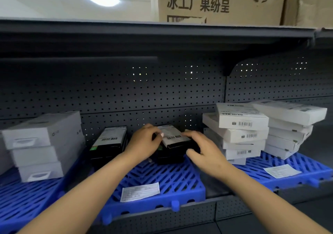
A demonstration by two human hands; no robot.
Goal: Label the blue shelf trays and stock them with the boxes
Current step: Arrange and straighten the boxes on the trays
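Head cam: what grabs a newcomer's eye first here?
Both hands, left hand and right hand, close on a black box at the back of the middle blue tray, which has a paper label at its front. To the right leans an untidy stack of white boxes on another labelled blue tray. Above the shelf sits a big cardboard carton with printed characters.

Three trays sit side by side on the shelf (162,214): left tray (27,197), middle tray (171,181), right tray (297,169), each carrying stacked boxes.
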